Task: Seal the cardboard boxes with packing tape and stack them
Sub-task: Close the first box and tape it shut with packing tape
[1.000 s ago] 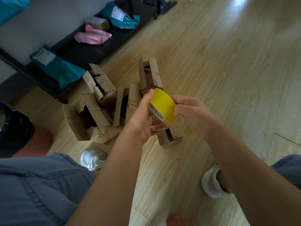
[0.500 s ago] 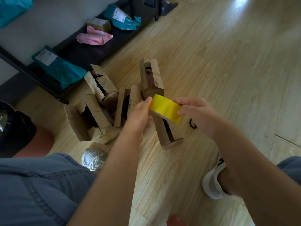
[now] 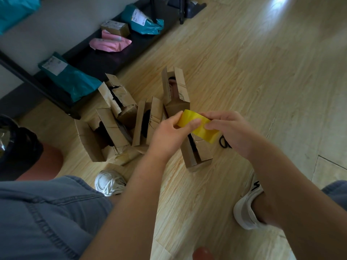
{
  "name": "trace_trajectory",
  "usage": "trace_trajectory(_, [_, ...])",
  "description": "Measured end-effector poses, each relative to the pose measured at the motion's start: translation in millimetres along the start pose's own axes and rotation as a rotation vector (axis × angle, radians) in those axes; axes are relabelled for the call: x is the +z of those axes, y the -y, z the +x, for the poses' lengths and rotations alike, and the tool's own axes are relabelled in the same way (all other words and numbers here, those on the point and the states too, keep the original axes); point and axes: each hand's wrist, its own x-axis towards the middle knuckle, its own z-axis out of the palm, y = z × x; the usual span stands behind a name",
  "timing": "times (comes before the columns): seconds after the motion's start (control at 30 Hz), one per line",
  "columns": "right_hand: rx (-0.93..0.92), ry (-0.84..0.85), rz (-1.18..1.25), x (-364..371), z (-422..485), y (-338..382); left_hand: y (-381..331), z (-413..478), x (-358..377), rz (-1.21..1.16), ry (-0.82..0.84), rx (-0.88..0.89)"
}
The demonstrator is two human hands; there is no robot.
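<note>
Bare forearms, blue denim shorts (image 3: 43,218), white sneakers (image 3: 246,209).

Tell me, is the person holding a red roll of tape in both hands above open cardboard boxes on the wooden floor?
Not red: the head view shows the roll of tape is yellow. The left hand and right hand do both hold it above open cardboard boxes on the wooden floor.

Glossy yellow tape roll (image 3: 201,126) stands out against plain brown cardboard boxes (image 3: 176,91) on a pale, wood-grained floor (image 3: 262,72). Far left lie teal mailer bags (image 3: 78,83) with white labels (image 3: 54,65) and a pink parcel (image 3: 109,43). Near are faded blue denim (image 3: 47,222) and white sneakers (image 3: 109,182), the right one marked black.
</note>
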Motion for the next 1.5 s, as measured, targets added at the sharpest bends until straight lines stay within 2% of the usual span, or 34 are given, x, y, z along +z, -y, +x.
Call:
trace_trajectory(0.13, [0.013,0.043,0.065,-1,0,0,8,5,-5,-0.252,0.054,-0.080])
trace_trajectory(0.33, [0.010,0.083,0.077,-4,0,0,11,9,-11,-0.333,0.075,-0.084])
trace_trajectory(0.63, [-0.046,0.103,0.081,-6,-3,-2,6,9,-6,-0.618,0.013,-0.163])
trace_trajectory(0.73, [-0.036,0.089,0.098,-5,-2,-4,3,8,-6,-0.614,-0.026,-0.164])
trace_trajectory(0.8, [-0.028,0.047,0.156,-2,0,-3,0,6,-5,-0.514,-0.033,-0.140])
trace_trajectory(0.87, [-0.012,-0.032,0.229,3,2,-3,-3,5,0,-0.391,0.009,-0.112])
trace_trajectory(0.97, [0.007,-0.128,0.264,9,6,-6,-4,5,8,-0.371,0.042,-0.113])
trace_trajectory(1.1, [-0.001,-0.058,0.294,11,7,-11,-3,6,4,-0.388,-0.013,-0.141])
trace_trajectory(1.33, [-0.029,0.119,0.244,1,8,-12,-1,6,-5,-0.474,-0.003,-0.236])
trace_trajectory(1.5, [-0.004,0.023,0.172,3,7,-12,-2,7,-3,-0.601,-0.031,-0.367])
